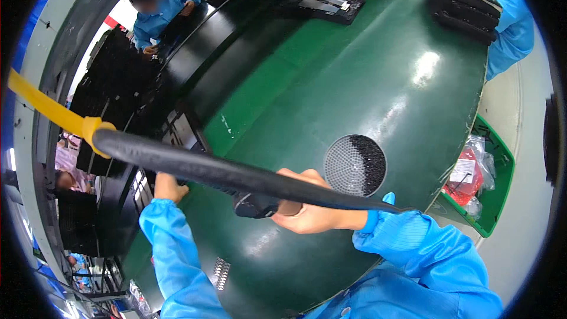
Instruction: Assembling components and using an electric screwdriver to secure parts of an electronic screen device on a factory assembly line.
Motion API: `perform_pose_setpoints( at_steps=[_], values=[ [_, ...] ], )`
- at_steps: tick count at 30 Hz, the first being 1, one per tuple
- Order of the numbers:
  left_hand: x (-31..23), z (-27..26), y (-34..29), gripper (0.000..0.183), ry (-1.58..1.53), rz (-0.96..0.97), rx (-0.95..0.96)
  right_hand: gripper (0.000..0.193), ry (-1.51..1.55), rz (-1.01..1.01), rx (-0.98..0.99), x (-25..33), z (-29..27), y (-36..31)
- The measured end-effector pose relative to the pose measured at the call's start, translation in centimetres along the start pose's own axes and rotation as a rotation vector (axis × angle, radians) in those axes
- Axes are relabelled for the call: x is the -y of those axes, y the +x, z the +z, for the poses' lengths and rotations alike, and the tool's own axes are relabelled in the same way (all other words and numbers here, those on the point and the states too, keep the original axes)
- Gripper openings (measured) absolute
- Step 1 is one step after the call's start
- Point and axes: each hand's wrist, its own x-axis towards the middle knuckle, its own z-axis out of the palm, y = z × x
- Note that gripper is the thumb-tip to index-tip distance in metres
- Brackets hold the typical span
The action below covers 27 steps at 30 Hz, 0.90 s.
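Note:
My right hand point(304, 218) is closed round a black tool point(255, 205) with a blunt rounded end, held above the green table. A thick black hose point(248, 178) crosses close in front, hiding part of the tool and both hands' fingers. My left hand point(169, 189) is at the left side, beside a black tray point(140, 188) with pale parts; its thumb points right and its other fingers are mostly hidden. Beyond my right hand stands a round grey dimpled dish point(342, 165), with small black pieces point(373, 162) heaped along its right side.
A yellow strap point(59, 112) ties the hose at the left. Black trays lie farther back, one point(331, 5) at the far edge. A strip of small metal parts point(220, 273) lies near me. At right is a green bin point(493, 201) with bags. Two co-workers sit beyond.

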Motion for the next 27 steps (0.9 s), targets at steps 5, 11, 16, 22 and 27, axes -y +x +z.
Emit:
perform_pose_setpoints(
  at_steps=[5,11,16,22,27],
  values=[
    [-2.2,0.1,0.8,0.038,-0.021,0.044,-0.178,0.024,-0.002,-0.059,0.012,-0.8,0.4,-0.2],
    [-4.1,-1.2,1.1,0.044,0.169,-0.281,-0.678,0.026,0.146,0.17,-0.028,1.1,0.6,0.0],
    [-11.2,-1.9,-3.1,0.049,0.066,-0.058,-0.664,0.027,0.105,0.25,-0.009,-0.5,0.0,-0.2],
    [-19.7,-1.4,-14.7,0.06,-0.018,0.185,-0.52,0.026,0.233,0.247,-0.008,0.0,-1.1,0.3],
    [-23.7,1.0,-23.3,0.077,-0.149,0.317,-0.412,0.026,0.228,0.25,-0.136,-0.1,-1.3,0.8]
  ],
)
